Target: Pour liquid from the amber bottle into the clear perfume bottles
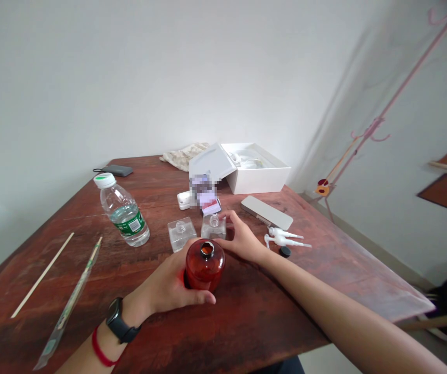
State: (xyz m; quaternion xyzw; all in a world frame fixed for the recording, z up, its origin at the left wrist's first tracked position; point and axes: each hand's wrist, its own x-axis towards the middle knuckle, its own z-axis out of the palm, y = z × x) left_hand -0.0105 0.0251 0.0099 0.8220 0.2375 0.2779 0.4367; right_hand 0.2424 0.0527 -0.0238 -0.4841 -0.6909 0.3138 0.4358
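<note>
My left hand point(169, 283) is wrapped round an uncapped red bottle point(205, 272) with a metallic neck, close to me. My right hand point(245, 240) reaches past it, thumb and fingers on either side of a clear square bottle point(212, 227). A matching clear square bottle point(182, 234) stands to the left, its neck also uncovered. Right of my right hand lie two white pump heads point(286, 237) with a black cap point(285, 251) beside them. The red bottle partly hides the nearest clear bottle's front.
A water bottle point(126, 218) stands left, with a bare wooden stick point(44, 274) and wrapped chopsticks point(73, 298) nearer. Behind are a phone point(210, 205), a white earbud case point(183, 200), an open white box point(260, 179), a grey case point(266, 212), a cloth point(182, 156) and a power bank point(118, 170).
</note>
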